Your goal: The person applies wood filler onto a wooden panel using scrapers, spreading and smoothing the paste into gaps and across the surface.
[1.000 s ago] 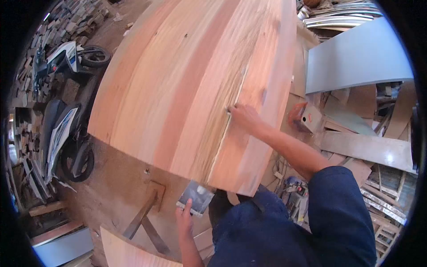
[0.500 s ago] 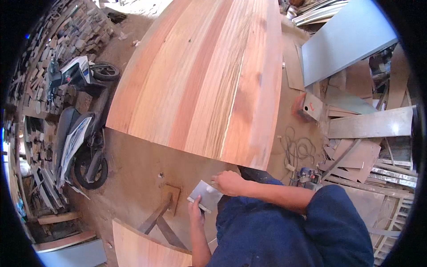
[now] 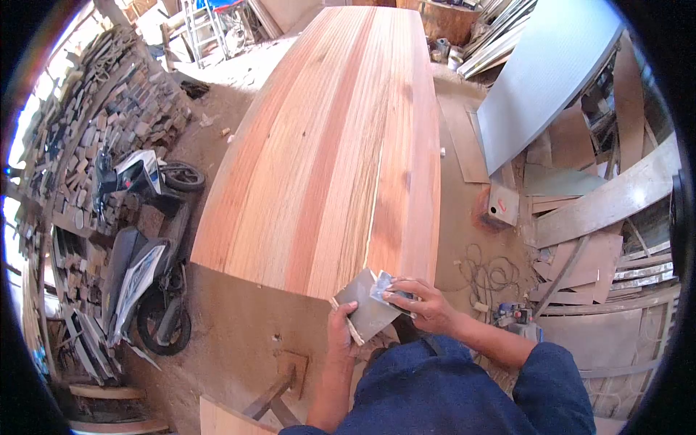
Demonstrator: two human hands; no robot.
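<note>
My left hand [image 3: 341, 324] grips a flat grey putty board [image 3: 370, 315] by its left edge, the thumb on top. Curled over the board's upper right corner, my right hand [image 3: 420, 301] pinches a small pale blue-white scraper-like piece [image 3: 381, 286]; its exact kind is hard to make out. That piece appears to touch the board. Just beyond both hands lies the near end of a large wooden panel [image 3: 312, 181] made of joined reddish and tan strips. A thin pale line of filler [image 3: 375, 210] runs along one of its seams.
A motorbike [image 3: 138, 283] stands at the left before stacked wood offcuts [image 3: 94, 130]. On the right are a leaning pale sheet [image 3: 544, 87], a metal box [image 3: 500, 206] and a coiled cable [image 3: 486, 275]. Another wooden panel [image 3: 228, 420] lies at the bottom.
The view has tilted up, showing the panel's far end. Both hands have come up to the panel's near edge, and the right hand now holds the pale piece against the board.
</note>
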